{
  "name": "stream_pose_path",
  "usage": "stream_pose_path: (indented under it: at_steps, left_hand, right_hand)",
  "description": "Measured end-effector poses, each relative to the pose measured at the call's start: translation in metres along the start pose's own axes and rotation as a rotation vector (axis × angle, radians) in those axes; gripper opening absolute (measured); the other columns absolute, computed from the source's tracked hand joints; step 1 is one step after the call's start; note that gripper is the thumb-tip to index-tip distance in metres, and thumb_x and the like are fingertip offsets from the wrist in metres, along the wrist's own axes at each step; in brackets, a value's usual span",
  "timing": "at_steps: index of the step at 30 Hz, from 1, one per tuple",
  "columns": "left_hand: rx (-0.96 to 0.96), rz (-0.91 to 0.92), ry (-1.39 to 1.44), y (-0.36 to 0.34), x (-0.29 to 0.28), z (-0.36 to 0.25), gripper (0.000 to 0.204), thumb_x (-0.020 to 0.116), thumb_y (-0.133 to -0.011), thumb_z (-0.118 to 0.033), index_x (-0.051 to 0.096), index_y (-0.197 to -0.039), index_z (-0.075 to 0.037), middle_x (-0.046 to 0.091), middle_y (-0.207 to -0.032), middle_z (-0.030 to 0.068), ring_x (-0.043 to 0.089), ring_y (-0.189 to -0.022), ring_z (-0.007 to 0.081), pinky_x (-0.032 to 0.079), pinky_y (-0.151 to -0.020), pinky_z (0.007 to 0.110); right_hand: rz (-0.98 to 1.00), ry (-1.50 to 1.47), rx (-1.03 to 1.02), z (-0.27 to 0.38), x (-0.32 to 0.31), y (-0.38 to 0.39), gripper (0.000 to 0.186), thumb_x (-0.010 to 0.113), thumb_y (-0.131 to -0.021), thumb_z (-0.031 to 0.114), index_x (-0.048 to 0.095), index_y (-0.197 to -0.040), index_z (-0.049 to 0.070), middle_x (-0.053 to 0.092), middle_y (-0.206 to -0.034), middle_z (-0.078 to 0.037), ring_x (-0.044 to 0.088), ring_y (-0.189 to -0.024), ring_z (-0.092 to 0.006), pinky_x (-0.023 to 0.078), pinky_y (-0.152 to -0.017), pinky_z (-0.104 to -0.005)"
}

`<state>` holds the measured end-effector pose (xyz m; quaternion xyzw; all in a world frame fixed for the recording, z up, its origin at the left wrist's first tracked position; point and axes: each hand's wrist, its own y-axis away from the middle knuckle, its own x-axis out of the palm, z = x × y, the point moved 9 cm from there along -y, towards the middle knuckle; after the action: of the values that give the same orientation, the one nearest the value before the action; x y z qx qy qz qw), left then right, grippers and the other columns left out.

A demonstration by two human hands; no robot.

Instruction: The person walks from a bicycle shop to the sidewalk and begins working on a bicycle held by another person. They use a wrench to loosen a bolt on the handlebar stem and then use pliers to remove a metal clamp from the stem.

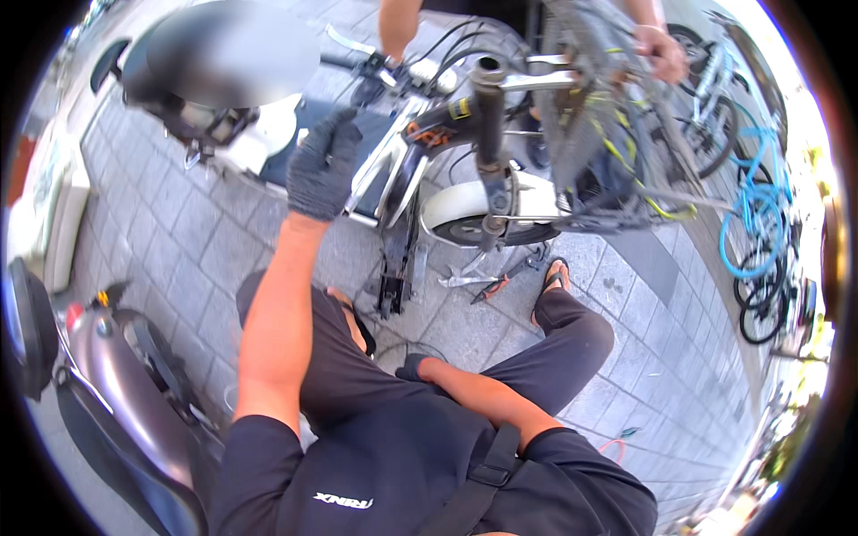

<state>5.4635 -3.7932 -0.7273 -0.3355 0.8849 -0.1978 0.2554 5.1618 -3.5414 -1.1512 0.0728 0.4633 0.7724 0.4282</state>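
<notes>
My left hand (pixel 320 165) in a dark glove is raised beside a silver frame tube (pixel 365 179), fingers partly bent and apart; contact is unclear. My gloved right hand (pixel 413 368) is low between my legs near a cable, fingers indistinct. Ahead is a partly dismantled two-wheeler with a black fork tube (pixel 490 121), orange-marked black frame (pixel 433 134), small white-rimmed wheel (pixel 440 214) and grimy wire basket (pixel 594 143). A co-worker's hands reach in, one (pixel 663 54) at the basket side, one (pixel 393 45) near the cables. Pliers and spanners (pixel 496 286) lie on the paving.
A white scooter (pixel 273 134) stands behind my left hand, partly blurred. A silver-pink scooter (pixel 121 375) is close at lower left. Several bicycles (pixel 751 232), some light blue, line the right side. My sandalled feet (pixel 554 272) rest on grey pavers (pixel 661 348).
</notes>
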Motion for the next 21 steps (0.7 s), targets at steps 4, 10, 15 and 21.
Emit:
stream_pose_path:
  at_steps: [4,10,15,21]
  left_hand:
    - [0.016,0.063,-0.001,0.031,0.013,-0.007,0.028,0.064,-0.1,-0.015,0.067,-0.124,0.0,0.074,-0.11,0.015,0.07,-0.099,0.0197,0.054,-0.089,0.033]
    - [-0.261,0.024,0.009,0.054,0.008,-0.007,0.038,0.062,-0.101,-0.028,0.066,-0.126,0.0,0.073,-0.113,0.0161,0.07,-0.104,0.0212,0.052,-0.093,0.034]
    - [-0.195,0.192,0.358,0.028,0.04,-0.035,0.035,0.056,-0.106,-0.029,0.067,-0.127,-0.003,0.075,-0.111,0.0079,0.069,-0.1,0.0154,0.053,-0.088,0.03]
    - [-0.237,0.182,0.328,-0.032,0.074,0.0,0.032,0.06,-0.104,-0.03,0.073,-0.12,-0.006,0.075,-0.105,0.004,0.066,-0.095,0.0129,0.051,-0.085,0.031]
  right_hand:
    - [-0.292,-0.278,0.262,-0.019,-0.031,0.036,0.061,0.056,-0.089,0.052,0.073,-0.115,0.0,0.069,-0.119,-0.027,0.066,-0.111,-0.0436,0.051,-0.098,-0.0474]
    - [-0.667,-0.395,0.377,-0.062,-0.07,0.086,0.058,0.055,-0.09,0.05,0.075,-0.104,-0.003,0.071,-0.107,-0.029,0.068,-0.105,-0.0437,0.051,-0.095,-0.0479]
    - [-0.775,-0.541,0.383,-0.068,-0.074,0.103,0.053,0.058,-0.088,0.044,0.075,-0.105,-0.002,0.069,-0.11,-0.03,0.066,-0.108,-0.0443,0.051,-0.095,-0.0486]
    - [-0.762,-0.884,0.366,-0.076,-0.086,0.12,0.049,0.06,-0.09,0.039,0.074,-0.11,-0.003,0.075,-0.093,-0.023,0.074,-0.085,-0.0335,0.055,-0.084,-0.0439]
